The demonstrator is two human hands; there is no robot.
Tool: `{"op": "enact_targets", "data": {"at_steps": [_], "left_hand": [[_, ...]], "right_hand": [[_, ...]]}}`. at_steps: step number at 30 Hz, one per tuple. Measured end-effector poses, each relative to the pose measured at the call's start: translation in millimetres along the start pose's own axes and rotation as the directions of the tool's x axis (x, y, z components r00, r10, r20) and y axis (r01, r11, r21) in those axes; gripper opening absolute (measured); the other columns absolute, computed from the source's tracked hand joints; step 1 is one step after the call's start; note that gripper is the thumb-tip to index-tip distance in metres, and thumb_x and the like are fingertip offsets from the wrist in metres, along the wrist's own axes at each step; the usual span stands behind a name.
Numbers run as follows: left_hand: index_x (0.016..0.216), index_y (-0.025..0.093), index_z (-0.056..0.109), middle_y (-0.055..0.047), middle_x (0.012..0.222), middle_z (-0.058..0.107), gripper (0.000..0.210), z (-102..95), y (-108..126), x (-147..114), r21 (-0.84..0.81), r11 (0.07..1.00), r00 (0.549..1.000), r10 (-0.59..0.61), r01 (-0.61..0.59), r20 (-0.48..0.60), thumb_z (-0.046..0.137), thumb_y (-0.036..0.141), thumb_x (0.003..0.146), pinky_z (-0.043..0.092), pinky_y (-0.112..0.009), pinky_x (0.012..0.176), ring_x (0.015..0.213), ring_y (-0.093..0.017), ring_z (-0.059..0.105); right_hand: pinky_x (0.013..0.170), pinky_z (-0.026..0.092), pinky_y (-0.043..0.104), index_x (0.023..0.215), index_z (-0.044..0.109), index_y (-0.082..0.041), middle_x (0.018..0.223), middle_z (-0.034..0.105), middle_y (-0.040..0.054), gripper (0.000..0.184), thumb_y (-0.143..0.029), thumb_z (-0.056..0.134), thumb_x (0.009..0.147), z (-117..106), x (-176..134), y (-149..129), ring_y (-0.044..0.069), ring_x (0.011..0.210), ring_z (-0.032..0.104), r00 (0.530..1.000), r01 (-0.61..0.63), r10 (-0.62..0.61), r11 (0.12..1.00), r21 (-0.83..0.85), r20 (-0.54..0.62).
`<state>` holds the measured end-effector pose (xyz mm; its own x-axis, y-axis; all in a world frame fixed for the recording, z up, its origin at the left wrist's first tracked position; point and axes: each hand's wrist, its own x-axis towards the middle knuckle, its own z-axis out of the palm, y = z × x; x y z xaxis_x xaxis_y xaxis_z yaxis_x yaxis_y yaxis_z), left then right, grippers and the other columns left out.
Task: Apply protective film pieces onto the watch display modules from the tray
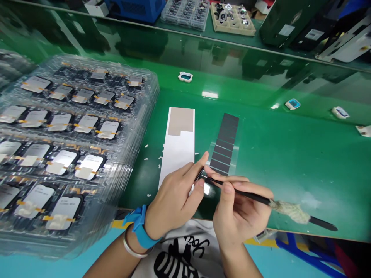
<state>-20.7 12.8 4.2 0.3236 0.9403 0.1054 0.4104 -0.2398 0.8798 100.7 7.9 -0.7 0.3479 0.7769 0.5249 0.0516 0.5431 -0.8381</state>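
My left hand (176,193) pinches a small dark-edged flat part (199,174) between thumb and fingers; most of it is hidden, so its exact kind does not show. My right hand (243,212) grips black tweezers (255,197) like a pen, their rear wrapped in a pale, frayed covering. The tweezers' tip reaches the part at my left fingertips. Just beyond my left hand lies a white backing sheet (178,154) with beige film on its far portion. Past my right fingers is a clear strip bearing black adhesive pieces (226,133).
Stacked clear trays (139,112) of small display modules with orange flex tabs fill the left side. Small white scraps (146,158) dot the green bench. White-framed pieces (185,77) lie farther back. A shelf above carries a box of metal parts (232,19).
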Motion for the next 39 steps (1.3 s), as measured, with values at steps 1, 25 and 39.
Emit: {"op": "enact_targets", "data": {"at_steps": [1, 25, 39], "left_hand": [[0.154, 0.016, 0.035, -0.01, 0.105, 0.065, 0.053, 0.0, 0.0, 0.0, -0.002, 1.0, 1.0, 0.001, -0.001, -0.001, 0.035, 0.025, 0.102, 0.051, -0.038, 0.093, 0.091, -0.022, 0.062], [0.155, 0.019, 0.033, -0.009, 0.101, 0.063, 0.053, -0.2, 0.6, 0.3, 0.008, 1.0, 1.0, -0.014, 0.014, 0.015, 0.032, 0.023, 0.102, 0.052, -0.041, 0.091, 0.088, -0.022, 0.059], [0.154, 0.019, 0.033, -0.009, 0.103, 0.063, 0.053, -1.1, 2.4, 0.6, 0.036, 0.999, 1.0, -0.022, 0.021, 0.023, 0.033, 0.026, 0.102, 0.053, -0.039, 0.082, 0.089, -0.022, 0.06]], "right_hand": [[0.076, 0.069, 0.042, 0.097, 0.054, -0.017, 0.083, 0.069, 0.0018, 0.023, 0.003, 0.055, 0.087, -0.2, -0.1, 0.0, 0.018, 0.079, 0.074, 1.0, -0.002, 0.002, 1.0, -0.003, 0.0], [0.077, 0.068, 0.043, 0.1, 0.054, -0.017, 0.086, 0.07, 0.0029, 0.029, 0.007, 0.055, 0.084, -1.7, -0.5, 0.2, 0.02, 0.085, 0.075, 0.998, 0.046, -0.046, 0.999, -0.008, 0.038], [0.079, 0.068, 0.047, 0.1, 0.055, -0.016, 0.085, 0.069, 0.0034, 0.025, 0.004, 0.056, 0.086, -4.1, -0.8, -0.5, 0.021, 0.084, 0.075, 0.998, 0.037, -0.036, 0.999, -0.017, 0.054]]}}
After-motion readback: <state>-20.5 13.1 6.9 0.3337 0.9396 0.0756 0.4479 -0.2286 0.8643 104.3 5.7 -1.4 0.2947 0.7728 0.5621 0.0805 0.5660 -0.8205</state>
